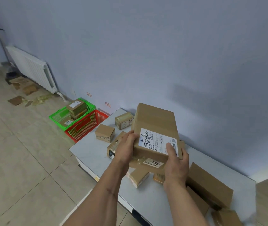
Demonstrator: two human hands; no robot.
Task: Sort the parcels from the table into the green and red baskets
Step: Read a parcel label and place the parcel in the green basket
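Cardboard parcel (156, 126) is held above the grey surface (90, 154) between both hands, at its near end. The left hand (126, 147) is curled round the near left edge; the right hand (176, 162) clasps the near right corner, thumb laid on the white label (158, 141). The parcel's long axis runs away from the person, far end tilted upward. The green basket (56, 116) and red basket (84, 128) are seen on the floor, left of the surface.
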